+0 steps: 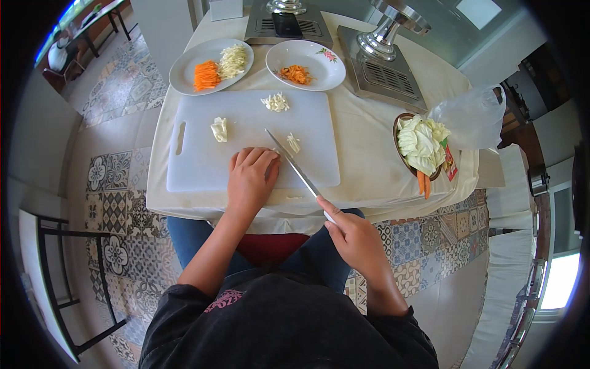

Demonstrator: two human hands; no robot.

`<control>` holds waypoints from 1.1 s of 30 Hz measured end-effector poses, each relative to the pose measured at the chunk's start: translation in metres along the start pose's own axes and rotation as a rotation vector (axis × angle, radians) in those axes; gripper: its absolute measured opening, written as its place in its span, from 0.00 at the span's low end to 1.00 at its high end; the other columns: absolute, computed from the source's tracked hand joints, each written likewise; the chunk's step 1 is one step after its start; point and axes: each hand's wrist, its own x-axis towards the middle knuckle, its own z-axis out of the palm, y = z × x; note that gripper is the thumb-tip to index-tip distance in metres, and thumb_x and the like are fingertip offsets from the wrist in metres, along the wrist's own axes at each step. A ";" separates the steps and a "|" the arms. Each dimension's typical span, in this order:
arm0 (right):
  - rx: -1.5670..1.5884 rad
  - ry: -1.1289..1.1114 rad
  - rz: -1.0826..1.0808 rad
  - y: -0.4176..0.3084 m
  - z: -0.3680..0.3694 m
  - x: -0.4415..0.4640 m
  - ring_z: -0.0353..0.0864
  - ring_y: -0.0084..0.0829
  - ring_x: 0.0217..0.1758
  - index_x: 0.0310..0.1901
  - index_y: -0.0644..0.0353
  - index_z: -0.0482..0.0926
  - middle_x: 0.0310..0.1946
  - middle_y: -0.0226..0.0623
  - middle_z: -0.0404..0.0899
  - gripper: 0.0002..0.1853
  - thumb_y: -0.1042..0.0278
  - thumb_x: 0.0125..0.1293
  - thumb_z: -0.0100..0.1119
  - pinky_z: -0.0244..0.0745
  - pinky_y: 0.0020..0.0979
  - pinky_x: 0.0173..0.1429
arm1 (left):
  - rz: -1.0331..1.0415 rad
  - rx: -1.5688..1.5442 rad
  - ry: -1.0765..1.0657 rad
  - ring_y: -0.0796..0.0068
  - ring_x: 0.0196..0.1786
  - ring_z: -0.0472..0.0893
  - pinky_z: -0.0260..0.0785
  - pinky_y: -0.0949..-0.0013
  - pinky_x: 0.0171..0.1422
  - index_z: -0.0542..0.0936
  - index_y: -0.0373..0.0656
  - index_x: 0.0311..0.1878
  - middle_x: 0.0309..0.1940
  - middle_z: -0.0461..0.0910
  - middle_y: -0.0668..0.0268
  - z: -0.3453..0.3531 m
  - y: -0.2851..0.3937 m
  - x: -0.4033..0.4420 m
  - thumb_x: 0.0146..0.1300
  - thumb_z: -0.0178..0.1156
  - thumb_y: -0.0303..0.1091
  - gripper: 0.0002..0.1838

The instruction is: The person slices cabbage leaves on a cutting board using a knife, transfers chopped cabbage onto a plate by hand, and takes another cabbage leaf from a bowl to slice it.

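My right hand (pixel 353 237) is wrapped around the white handle of a kitchen knife (pixel 297 168). The blade slants up and left across the white cutting board (pixel 203 166), its edge close to my left fingertips. On the board my left hand (pixel 252 175) is curled down, fingers together, over a piece of cabbage that is mostly hidden; only a pale bit shows at the fingertips. Thin cabbage strips (pixel 293 143) lie just right of the blade. Farther up are a pile of chopped cabbage (pixel 275 103) and a folded cabbage piece (pixel 219 130).
Behind the board stand a plate (pixel 178 77) of carrot and cabbage strips and a flowered plate (pixel 335 72) with shredded carrot. A basket (pixel 401 154) of cabbage leaves and carrots sits right, beside a plastic bag (pixel 470 117). Metal stands (pixel 384 74) and a phone (pixel 286 25) are at the back.
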 end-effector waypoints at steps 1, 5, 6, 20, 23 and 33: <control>-0.002 0.008 -0.003 0.000 0.000 -0.001 0.83 0.47 0.33 0.74 0.34 0.70 0.29 0.42 0.80 0.29 0.66 0.73 0.56 0.77 0.47 0.40 | -0.005 0.005 -0.006 0.61 0.53 0.81 0.68 0.56 0.62 0.84 0.46 0.44 0.44 0.85 0.68 0.000 0.001 0.000 0.59 0.69 0.29 0.10; -0.003 0.049 -0.015 0.002 0.002 -0.003 0.83 0.47 0.33 0.74 0.34 0.71 0.29 0.42 0.80 0.29 0.67 0.72 0.58 0.77 0.47 0.40 | -0.040 0.003 -0.023 0.60 0.54 0.81 0.67 0.55 0.63 0.83 0.47 0.46 0.45 0.85 0.68 -0.001 0.002 0.000 0.60 0.69 0.30 0.10; 0.003 0.062 -0.018 0.002 0.003 -0.004 0.83 0.47 0.33 0.74 0.34 0.71 0.29 0.42 0.80 0.29 0.67 0.72 0.58 0.77 0.47 0.40 | -0.029 0.002 -0.019 0.60 0.54 0.81 0.67 0.56 0.63 0.83 0.47 0.45 0.45 0.85 0.68 -0.001 0.002 0.000 0.60 0.69 0.30 0.10; 0.277 0.050 0.028 0.000 -0.004 -0.001 0.81 0.51 0.33 0.76 0.44 0.68 0.30 0.51 0.81 0.29 0.70 0.74 0.57 0.74 0.45 0.40 | 0.195 0.020 -0.016 0.60 0.55 0.81 0.70 0.56 0.62 0.85 0.45 0.46 0.47 0.85 0.69 -0.012 -0.003 0.004 0.57 0.69 0.25 0.12; 0.269 0.081 -0.094 0.004 0.003 -0.002 0.81 0.50 0.32 0.75 0.44 0.68 0.29 0.50 0.81 0.29 0.70 0.74 0.56 0.74 0.45 0.40 | 0.234 -0.031 -0.091 0.58 0.56 0.81 0.71 0.55 0.63 0.85 0.44 0.46 0.48 0.85 0.68 -0.011 -0.014 0.003 0.57 0.68 0.25 0.12; 0.074 0.017 -0.059 -0.003 0.008 -0.004 0.80 0.45 0.29 0.75 0.39 0.69 0.25 0.42 0.77 0.30 0.68 0.73 0.58 0.76 0.45 0.37 | 0.189 0.031 -0.120 0.58 0.60 0.80 0.70 0.55 0.64 0.85 0.46 0.45 0.50 0.85 0.68 -0.012 -0.014 0.006 0.59 0.67 0.28 0.10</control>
